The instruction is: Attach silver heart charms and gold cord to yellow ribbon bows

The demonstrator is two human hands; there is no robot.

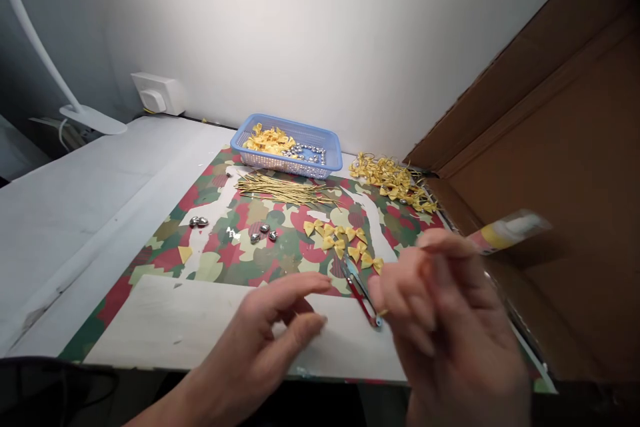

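My left hand (273, 327) hovers low over the pale board (165, 327), thumb and forefinger curled close together; I see nothing in them. My right hand (440, 307) is raised and smeared by motion, its fingers closed on a blurred tube (505, 230) with a red and yellow label that points to the right. Red-handled snips (363, 293) lie on the board between my hands. Just beyond them sit several small yellow bows (345, 240).
A camouflage-pattern mat (220, 260) covers the table. On it lie a bundle of gold wires (285, 190), silver heart beads (263, 233), a blue basket (287, 160) of bows and beads, and a pile of yellow bows (395, 180). A cardboard wall (565, 167) stands right; a lamp base (93, 119) far left.
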